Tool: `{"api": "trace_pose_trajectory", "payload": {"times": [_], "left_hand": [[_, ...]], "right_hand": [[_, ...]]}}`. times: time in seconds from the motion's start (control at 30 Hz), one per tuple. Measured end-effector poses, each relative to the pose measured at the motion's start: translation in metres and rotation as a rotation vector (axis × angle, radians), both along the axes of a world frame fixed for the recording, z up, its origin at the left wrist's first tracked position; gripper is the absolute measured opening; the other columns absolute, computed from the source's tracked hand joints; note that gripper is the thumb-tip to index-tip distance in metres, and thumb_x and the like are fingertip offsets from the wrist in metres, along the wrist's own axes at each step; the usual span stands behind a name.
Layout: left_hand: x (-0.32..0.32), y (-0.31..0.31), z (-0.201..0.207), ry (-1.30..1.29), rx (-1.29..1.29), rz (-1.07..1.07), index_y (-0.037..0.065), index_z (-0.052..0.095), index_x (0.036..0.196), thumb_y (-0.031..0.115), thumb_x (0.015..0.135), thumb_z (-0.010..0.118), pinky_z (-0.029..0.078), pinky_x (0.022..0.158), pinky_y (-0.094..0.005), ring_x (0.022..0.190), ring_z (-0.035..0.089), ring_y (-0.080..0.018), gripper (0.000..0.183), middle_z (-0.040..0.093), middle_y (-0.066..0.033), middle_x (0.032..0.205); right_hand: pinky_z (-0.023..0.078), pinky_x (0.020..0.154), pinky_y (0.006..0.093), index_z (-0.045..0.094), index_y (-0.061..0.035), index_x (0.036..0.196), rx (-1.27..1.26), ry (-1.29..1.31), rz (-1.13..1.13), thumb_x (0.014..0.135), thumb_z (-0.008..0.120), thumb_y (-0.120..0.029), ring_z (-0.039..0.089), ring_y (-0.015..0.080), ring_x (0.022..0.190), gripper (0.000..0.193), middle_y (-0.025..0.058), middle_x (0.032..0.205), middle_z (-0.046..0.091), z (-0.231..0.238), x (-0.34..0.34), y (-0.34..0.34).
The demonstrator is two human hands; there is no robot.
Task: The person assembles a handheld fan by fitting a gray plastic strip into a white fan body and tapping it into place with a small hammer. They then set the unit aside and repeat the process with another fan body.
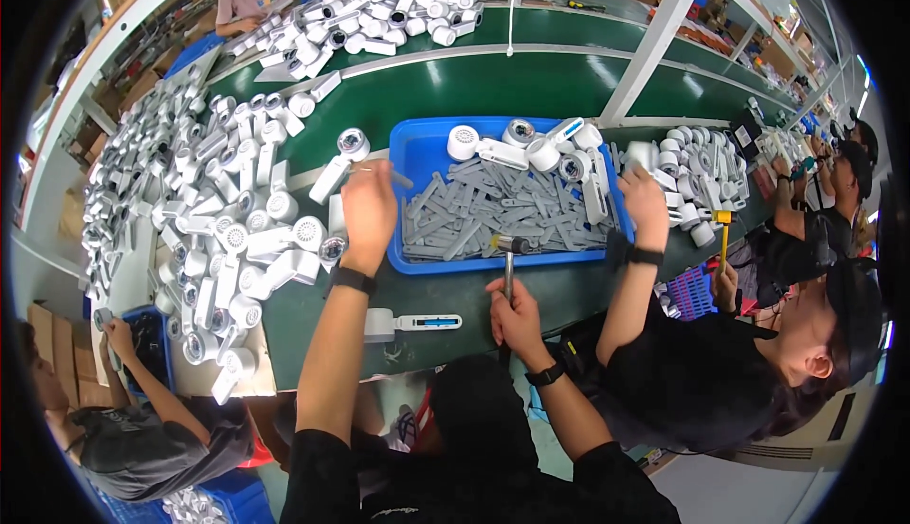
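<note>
My right hand (517, 317) is closed around the handle of a hammer (509, 257), its head raised over the front rim of a blue tray (396, 244). My left hand (370, 209) is pinched closed beside the tray's left edge, on a thin grey plastic strip (399, 179) smeared by motion. Many similar grey strips (493, 204) fill the tray, with several white fan-shaped units (542, 153) along its back and right. Between my forearms a white handheld fan (417, 323) lies flat on the green bench, a blue insert showing in its handle slot.
White fans (227, 240) heap up on my left, with another pile (701, 169) on the right. A co-worker at right holds a yellow mallet (723, 218) and reaches past the tray. A white post (654, 41) rises behind it. Other people work at left and far back.
</note>
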State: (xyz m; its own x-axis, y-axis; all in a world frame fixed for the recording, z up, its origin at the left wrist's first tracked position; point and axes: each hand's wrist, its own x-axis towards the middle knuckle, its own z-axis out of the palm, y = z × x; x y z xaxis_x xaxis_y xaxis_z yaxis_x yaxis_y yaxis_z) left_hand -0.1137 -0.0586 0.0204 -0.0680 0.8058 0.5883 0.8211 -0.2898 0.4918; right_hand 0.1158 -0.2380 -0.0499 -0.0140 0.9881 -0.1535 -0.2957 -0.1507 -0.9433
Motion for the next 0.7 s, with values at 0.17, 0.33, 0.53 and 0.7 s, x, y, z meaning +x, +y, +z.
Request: {"api": "trace_pose_trajectory", "payload": {"times": [0.17, 0.33, 0.53, 0.7], "left_hand": [[-0.014, -0.024, 0.018, -0.976, -0.32, -0.325, -0.001, 0.062, 0.114, 0.025, 0.109, 0.051, 0.056, 0.068, -0.0387, 0.069, 0.069, -0.0241, 0.029, 0.073, -0.0127, 0.083], [-0.007, -0.041, 0.004, -0.159, -0.349, -0.154, 0.004, 0.064, 0.128, 0.028, 0.095, 0.07, 0.057, 0.07, -0.0434, 0.07, 0.071, -0.0301, 0.041, 0.071, -0.0097, 0.073], [0.021, -0.045, -0.023, 0.103, -0.465, -0.128, 0.012, 0.078, 0.105, 0.018, 0.086, 0.076, 0.058, 0.074, -0.0451, 0.087, 0.072, -0.0345, 0.02, 0.073, -0.0126, 0.105], [0.018, -0.026, -0.055, 0.243, -0.432, -0.114, 0.012, 0.076, 0.108, 0.011, 0.088, 0.071, 0.058, 0.08, -0.0492, 0.093, 0.072, -0.0384, 0.022, 0.068, -0.0152, 0.114]], "right_hand": [[0.033, 0.035, 0.0257, 0.055, -0.0048, 0.114, -0.009, -0.025, -0.001, 0.107, 0.051, -0.011, 0.041, 0.0064, 0.04, 0.01, -0.0028, 0.061, 0.046, -0.003, 0.002, 0.0], [0.033, 0.035, 0.0262, 0.054, -0.0024, 0.116, 0.01, -0.003, -0.028, 0.105, 0.047, -0.005, 0.039, 0.0086, 0.037, 0.012, -0.0005, 0.061, 0.045, 0.001, -0.004, -0.001], [0.034, 0.035, 0.0259, 0.055, -0.0046, 0.113, 0.026, 0.03, -0.101, 0.106, 0.051, -0.009, 0.042, 0.0069, 0.039, 0.009, -0.0019, 0.062, 0.047, -0.005, -0.002, -0.005], [0.035, 0.037, 0.0256, 0.056, -0.0047, 0.113, 0.011, 0.009, -0.078, 0.105, 0.052, -0.009, 0.044, 0.0064, 0.04, 0.01, -0.003, 0.06, 0.047, -0.003, -0.003, -0.005]]}}
